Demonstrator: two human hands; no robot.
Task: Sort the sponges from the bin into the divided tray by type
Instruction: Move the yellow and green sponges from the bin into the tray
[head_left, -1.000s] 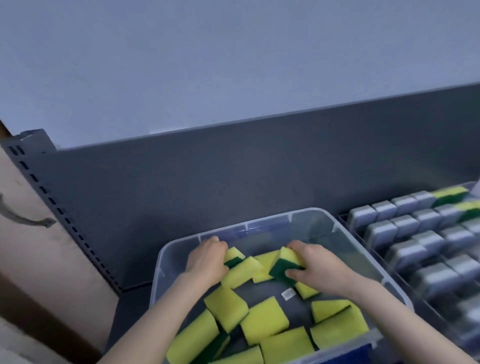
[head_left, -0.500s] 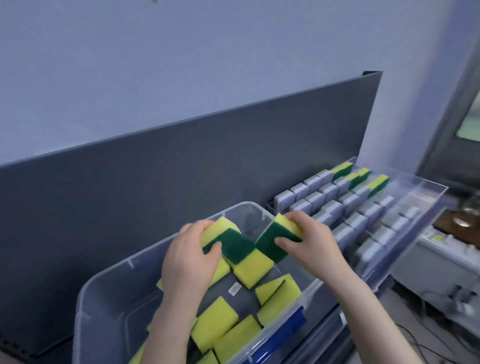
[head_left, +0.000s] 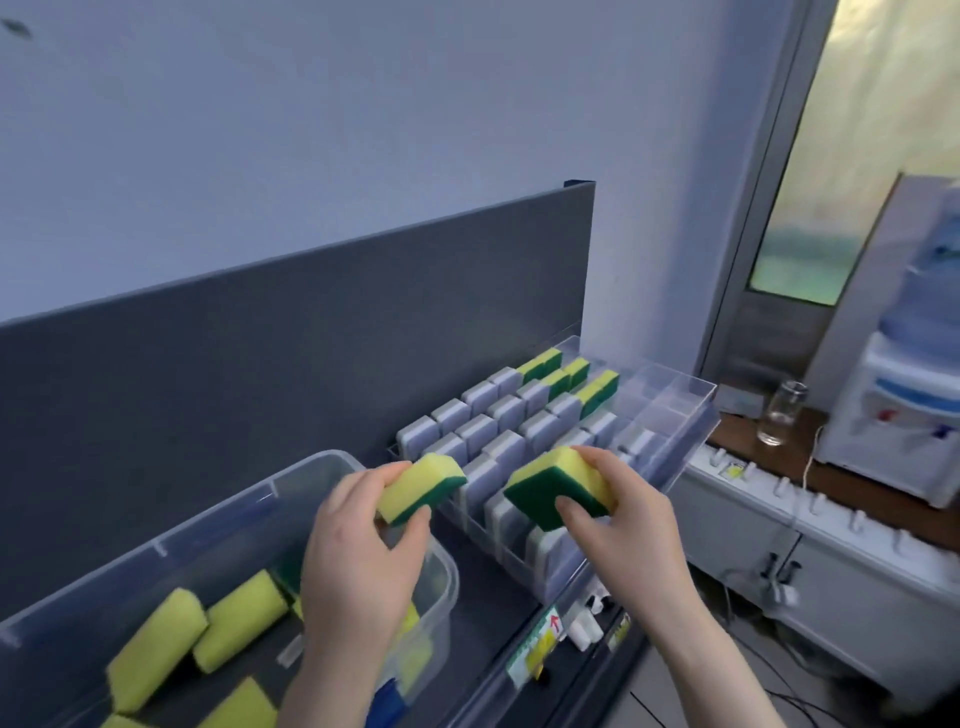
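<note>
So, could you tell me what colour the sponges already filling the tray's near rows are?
Grey sponges, head view.

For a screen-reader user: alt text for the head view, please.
Each hand holds a yellow-and-green sponge, left hand over the clear bin, right hand over the divided tray of mostly grey sponges.

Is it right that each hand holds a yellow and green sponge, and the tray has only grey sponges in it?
Not quite. The head view shows the tray also has yellow and green sponges at its far end. Each hand does hold one: left hand, right hand.
</note>
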